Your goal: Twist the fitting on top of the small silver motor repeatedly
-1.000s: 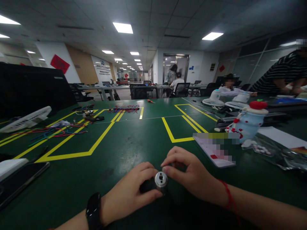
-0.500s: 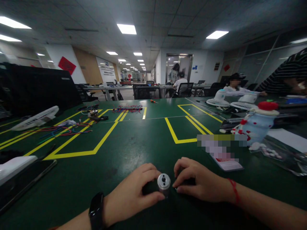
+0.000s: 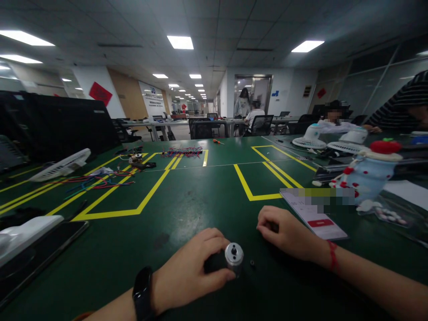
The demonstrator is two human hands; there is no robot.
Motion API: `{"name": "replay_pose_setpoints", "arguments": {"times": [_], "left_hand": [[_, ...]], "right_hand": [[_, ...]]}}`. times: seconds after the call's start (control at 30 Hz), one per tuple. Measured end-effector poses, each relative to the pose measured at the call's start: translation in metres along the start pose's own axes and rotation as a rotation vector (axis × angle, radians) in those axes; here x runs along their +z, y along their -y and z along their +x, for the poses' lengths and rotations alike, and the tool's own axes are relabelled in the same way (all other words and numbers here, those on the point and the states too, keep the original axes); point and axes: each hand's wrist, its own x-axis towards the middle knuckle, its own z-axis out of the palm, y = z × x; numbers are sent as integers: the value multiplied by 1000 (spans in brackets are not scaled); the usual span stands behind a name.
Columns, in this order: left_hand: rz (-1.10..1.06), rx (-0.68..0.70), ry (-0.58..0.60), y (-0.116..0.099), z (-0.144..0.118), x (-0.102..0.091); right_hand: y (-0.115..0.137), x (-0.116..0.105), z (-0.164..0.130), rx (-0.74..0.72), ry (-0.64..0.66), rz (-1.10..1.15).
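My left hand (image 3: 197, 272) wraps thumb and fingers around a small silver cylindrical motor (image 3: 234, 258), which stands upright with a dark shaft and small holes on its top face. Just right of the motor, a tiny dark part (image 3: 252, 263) lies on the green table. My right hand (image 3: 279, 229) hovers low over the table beyond that part, its fingers curled together, and nothing shows in them. It is close to the left edge of a phone (image 3: 323, 223) with a lit screen.
A blue cup-shaped plush (image 3: 371, 171) with a red top stands at right, near white fans (image 3: 309, 137). Loose wires (image 3: 100, 183) lie at left, behind a dark phone (image 3: 50, 249). An orange screwdriver (image 3: 218, 141) lies far back. Another person (image 3: 336, 122) sits across.
My right hand has moved away from the motor, forward and right, leaving the tiny part on the table. My left hand keeps its hold. The view has shifted slightly.
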Motion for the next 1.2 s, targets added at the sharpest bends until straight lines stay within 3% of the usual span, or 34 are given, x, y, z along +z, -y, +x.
{"name": "replay_pose_setpoints", "arguments": {"times": [0.1, 0.23, 0.3, 0.47, 0.7, 0.77, 0.83, 1.03, 1.2], "left_hand": [[9, 6, -9, -1, 0, 0], [2, 11, -4, -2, 0, 0], [2, 9, -8, -2, -1, 0], [12, 11, -16, 1, -1, 2], [29, 20, -7, 1, 0, 3], [30, 18, -7, 1, 0, 3], [25, 17, -12, 0, 0, 3], [16, 9, -14, -1, -1, 1], [22, 17, -17, -1, 0, 1]], "right_hand": [[11, 0, -7, -154, 126, -31], [25, 5, -11, -238, 257, -40], [30, 8, -10, -228, 205, -6], [45, 18, -7, -240, -68, 181], [62, 24, -12, -280, 71, 73], [58, 22, -12, -281, 51, 111], [49, 19, -11, -228, -12, 174], [13, 15, 0, 164, -91, 357], [8, 20, 3, 143, -39, 266]]}}
